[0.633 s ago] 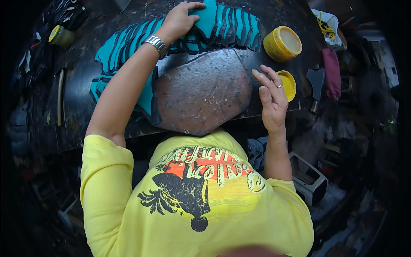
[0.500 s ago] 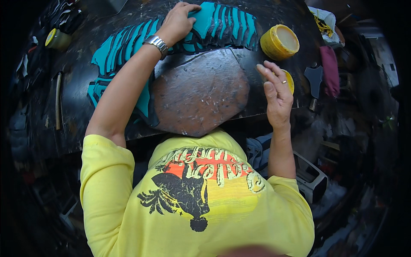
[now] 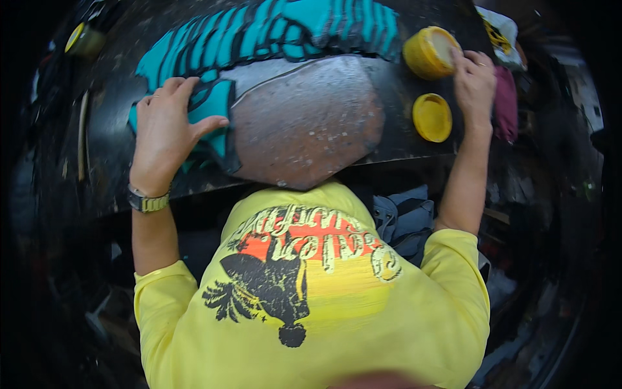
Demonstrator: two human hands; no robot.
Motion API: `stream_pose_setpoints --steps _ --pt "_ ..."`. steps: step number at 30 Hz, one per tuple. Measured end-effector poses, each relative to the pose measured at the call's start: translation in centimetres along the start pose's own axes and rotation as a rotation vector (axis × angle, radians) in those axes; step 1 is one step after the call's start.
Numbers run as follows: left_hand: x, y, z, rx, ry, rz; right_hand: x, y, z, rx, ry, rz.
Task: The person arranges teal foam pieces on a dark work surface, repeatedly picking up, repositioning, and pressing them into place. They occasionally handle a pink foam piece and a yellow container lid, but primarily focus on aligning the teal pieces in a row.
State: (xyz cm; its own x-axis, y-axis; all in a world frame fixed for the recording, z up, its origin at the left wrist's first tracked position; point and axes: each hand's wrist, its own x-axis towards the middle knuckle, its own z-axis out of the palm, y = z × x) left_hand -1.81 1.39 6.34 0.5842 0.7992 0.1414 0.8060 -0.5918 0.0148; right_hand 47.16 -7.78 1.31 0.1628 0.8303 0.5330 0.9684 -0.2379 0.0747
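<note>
Teal pieces with black edges lie overlapped in a curved row along the far side of the dark table, bending toward me at the left. Over the near left end of that row is my left hand, open, with the thumb stretched out to the right; whether it presses down is hard to see. My right hand reaches to a yellow tub of pale paste, one fingertip at its mouth and the other fingers bent apart from it. How deep that fingertip goes is hidden. A round yellow lid lies nearer me.
A brown many-sided board lies at the table's front edge, in front of my body. Farther left stand a yellow-lidded jar and a long wooden handle. A maroon cloth item and a white bag sit to the right.
My left hand has come back from the far teal pieces to the near left ones. My right hand has moved up and right to the tub, uncovering the lid.
</note>
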Motion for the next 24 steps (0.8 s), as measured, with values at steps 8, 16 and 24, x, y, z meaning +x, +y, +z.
stream_pose_setpoints --steps 8,16,24 --pt "-1.9 -1.8 2.2 -0.222 0.004 -0.119 -2.7 -4.1 -1.8 -0.211 -0.022 0.14" --pt "-0.9 -1.6 1.1 -0.744 -0.053 -0.336 -6.8 -9.9 -5.4 0.484 -0.199 0.156" --pt "3.4 7.5 4.9 -1.182 0.146 0.069 -8.5 -15.0 -3.3 1.232 -0.183 0.03"
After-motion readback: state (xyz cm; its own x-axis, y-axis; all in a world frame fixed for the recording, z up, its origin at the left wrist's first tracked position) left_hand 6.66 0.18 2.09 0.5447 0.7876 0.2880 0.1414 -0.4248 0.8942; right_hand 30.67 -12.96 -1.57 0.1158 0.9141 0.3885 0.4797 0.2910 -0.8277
